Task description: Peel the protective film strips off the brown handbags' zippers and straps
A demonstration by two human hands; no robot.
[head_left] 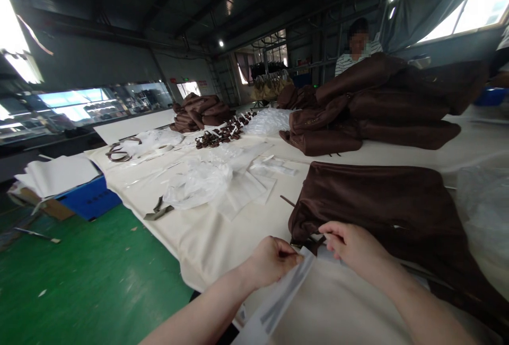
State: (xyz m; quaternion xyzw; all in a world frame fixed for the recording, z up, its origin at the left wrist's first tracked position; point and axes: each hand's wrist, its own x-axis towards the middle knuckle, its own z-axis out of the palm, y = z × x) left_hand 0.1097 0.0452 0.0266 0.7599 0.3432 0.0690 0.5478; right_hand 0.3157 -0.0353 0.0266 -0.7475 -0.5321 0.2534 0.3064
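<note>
My left hand [274, 261] pinches the upper end of a translucent white strip [284, 302] with a grey band along it, low in the view. Just right of it, my right hand [348, 241] has its thumb and fingers drawn together at the near edge of a dark brown garment [374, 196]; what they hold is too small to make out. The garment lies spread on the cream-covered table [199, 239], its left corner bunched beside my fingertips.
Brown garments are piled at the back right [382, 106] and back left [202, 112]. Clear plastic bags [202, 180] and a grey-brown strip [159, 210] lie left of centre. A person [356, 48] is behind the right pile. A blue box [89, 196] stands on the green floor.
</note>
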